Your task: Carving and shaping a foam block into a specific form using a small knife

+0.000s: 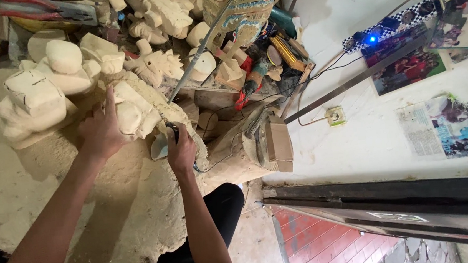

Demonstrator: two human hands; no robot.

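Left hand [102, 131] flat, fingers spread, pressed on the pale unfinished wood carving [132, 114], steadying it. Right hand [181, 152] just beside the left, fist clamped on a dark-handled rotary carving tool [171, 129], tip against the carving's lower edge. Tool's flexible metal shaft [200, 50] runs up and away from the right hand. More rough-cut pale wood blocks [46, 85] beyond the left hand. Painted carved figure [241, 8] and a clutter of hand tools [262, 68] past the right hand. Sawdust-coated floor [26, 181] under both forearms.
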